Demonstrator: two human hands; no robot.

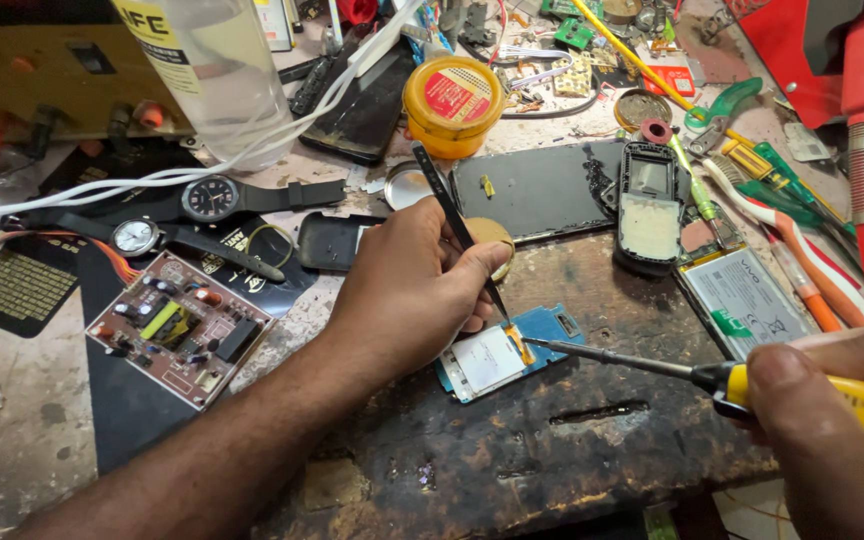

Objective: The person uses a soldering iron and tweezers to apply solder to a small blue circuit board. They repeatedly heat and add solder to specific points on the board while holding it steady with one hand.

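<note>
A small blue phone circuit board (pixel 552 328) with a white screen (pixel 488 358) lies on a scorched wooden block (pixel 512 440). My left hand (pixel 407 290) grips black tweezers (pixel 457 225), their tips pressing an orange ribbon strip (pixel 519 342) on the board. My right hand (pixel 832 420) holds a yellow-handled soldering iron (pixel 852 400); its thin metal tip (pixel 542 343) touches the same spot beside the tweezers.
A brown power circuit board (pixel 180 325) and two wristwatches (pixel 217 198) lie at left. An open black phone shell (pixel 649 205), a dark phone panel (pixel 537 190), a white battery (pixel 742 298), a yellow flux tin (pixel 452 105), a toothbrush (pixel 782 230) and screwdrivers crowd the back and right.
</note>
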